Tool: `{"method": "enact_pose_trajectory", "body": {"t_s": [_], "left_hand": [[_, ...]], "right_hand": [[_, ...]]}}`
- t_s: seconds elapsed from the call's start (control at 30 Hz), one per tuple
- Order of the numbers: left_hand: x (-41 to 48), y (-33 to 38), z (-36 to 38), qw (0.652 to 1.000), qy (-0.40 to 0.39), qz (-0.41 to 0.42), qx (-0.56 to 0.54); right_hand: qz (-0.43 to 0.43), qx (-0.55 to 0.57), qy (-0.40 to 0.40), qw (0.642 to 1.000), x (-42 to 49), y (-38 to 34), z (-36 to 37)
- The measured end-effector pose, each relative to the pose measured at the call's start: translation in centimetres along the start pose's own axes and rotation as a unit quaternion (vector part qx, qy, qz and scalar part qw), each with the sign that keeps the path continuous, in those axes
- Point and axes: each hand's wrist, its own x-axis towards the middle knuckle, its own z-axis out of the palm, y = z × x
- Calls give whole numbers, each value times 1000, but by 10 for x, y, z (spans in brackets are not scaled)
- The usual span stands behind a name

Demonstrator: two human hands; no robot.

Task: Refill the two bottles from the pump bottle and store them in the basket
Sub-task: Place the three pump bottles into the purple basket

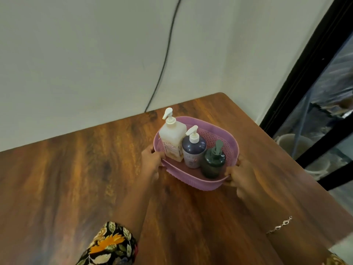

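The pink basket (pixel 215 185) sits near the far right corner of the desk (pixel 76 178). The cream pump bottle (pixel 172 138), purple bottle (pixel 193 152) and dark green bottle (pixel 212 163) stand upright inside it. The left hand (pixel 152 159) and right hand (pixel 242 175) each close their grip on one end of its rim. Storing looks done; whether the bottles are refilled I cannot tell.

Bottle labels (pixel 172 149) blurred, no legible text

Open bench (pixel 66 178) spreads from the basket (pixel 214 135) toward 9 o'clock; the wall (pixel 86 64) stands near at 12, bench edge at 3.
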Motion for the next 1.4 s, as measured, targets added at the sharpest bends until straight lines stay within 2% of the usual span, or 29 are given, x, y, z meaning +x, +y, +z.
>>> {"method": "enact_pose_trajectory", "body": {"t_s": [0.17,0.43,0.67,0.93,1.4], "left_hand": [[-13,6,-59,999,37,14,6],[-16,9,-144,991,124,39,-15],[5,10,-188,978,185,83,-47],[51,10,-215,973,216,79,-28],[95,0,-237,977,208,13,-42]], "right_hand": [[-3,-68,-54,996,-9,-13,43],[-74,-137,-123,980,-10,-34,130],[-137,-188,-183,955,-14,-78,197],[-172,-217,-210,938,5,-104,258],[-172,-216,-181,944,51,-80,313]]}}
